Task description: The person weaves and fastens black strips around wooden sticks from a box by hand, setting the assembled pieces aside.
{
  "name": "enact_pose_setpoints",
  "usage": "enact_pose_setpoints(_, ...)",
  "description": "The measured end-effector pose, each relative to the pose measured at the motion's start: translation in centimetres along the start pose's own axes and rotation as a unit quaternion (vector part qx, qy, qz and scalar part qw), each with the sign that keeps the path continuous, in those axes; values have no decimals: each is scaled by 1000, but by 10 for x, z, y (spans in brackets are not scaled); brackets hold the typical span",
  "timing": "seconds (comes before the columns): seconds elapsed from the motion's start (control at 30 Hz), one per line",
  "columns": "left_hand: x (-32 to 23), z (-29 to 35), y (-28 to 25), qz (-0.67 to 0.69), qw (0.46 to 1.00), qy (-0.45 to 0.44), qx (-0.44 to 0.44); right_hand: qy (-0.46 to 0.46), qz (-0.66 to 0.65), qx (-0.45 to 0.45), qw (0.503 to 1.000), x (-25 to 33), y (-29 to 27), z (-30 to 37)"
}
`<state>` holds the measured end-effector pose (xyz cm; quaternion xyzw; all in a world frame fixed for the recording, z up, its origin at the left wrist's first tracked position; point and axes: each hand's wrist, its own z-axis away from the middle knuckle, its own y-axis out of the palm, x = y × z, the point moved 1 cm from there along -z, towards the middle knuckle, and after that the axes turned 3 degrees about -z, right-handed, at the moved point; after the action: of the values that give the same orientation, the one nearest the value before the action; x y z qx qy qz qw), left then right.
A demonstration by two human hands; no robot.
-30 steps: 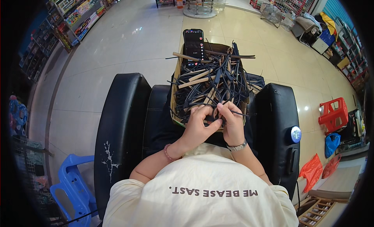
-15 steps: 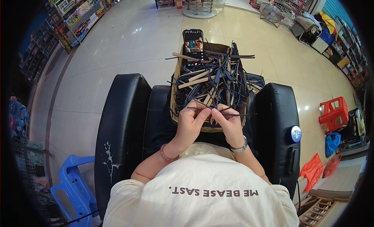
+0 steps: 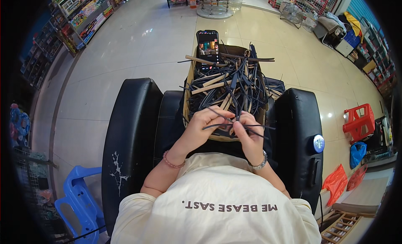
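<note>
Black strips (image 3: 214, 126) in hands (image 3: 202, 125) (image 3: 250, 137), well inside armrests (image 3: 127, 135) (image 3: 298, 135)

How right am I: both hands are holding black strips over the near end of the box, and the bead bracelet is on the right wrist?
Almost: the bead bracelet is on the left wrist, as the head view shows. The rest is right: left hand and right hand hold black strips over the box's near end.
</note>
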<state>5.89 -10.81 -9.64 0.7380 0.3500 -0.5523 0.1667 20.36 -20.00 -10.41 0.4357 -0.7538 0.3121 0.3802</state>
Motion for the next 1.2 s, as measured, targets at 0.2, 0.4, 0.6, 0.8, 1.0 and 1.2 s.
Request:
enact_pose_setpoints(0.2, 0, -6, 2, -8, 999, -52, 11, -3, -12, 43, 999, -1, 12, 6)
enact_pose_setpoints(0.4, -5, -6, 9, 50, 997, -62, -8, 22, -14, 22, 999, 2, 15, 13)
enact_pose_setpoints(0.6, -17, 7, 18, 182, 979, -81, -36, -7, -25, 62, 998, 8, 17, 9)
enact_pose_setpoints(0.8, -14, 11, 23, 242, 962, -73, -99, -22, -2, 87, 996, 15, 18, 6)
enact_pose_setpoints(1.0, -8, -6, 16, 220, 964, -144, -44, -33, 33, 51, 998, 9, 12, 2)
enact_pose_setpoints(1.2, -23, -11, 6, -241, 965, 51, 84, -42, 127, -36, 990, 9, -19, -12)
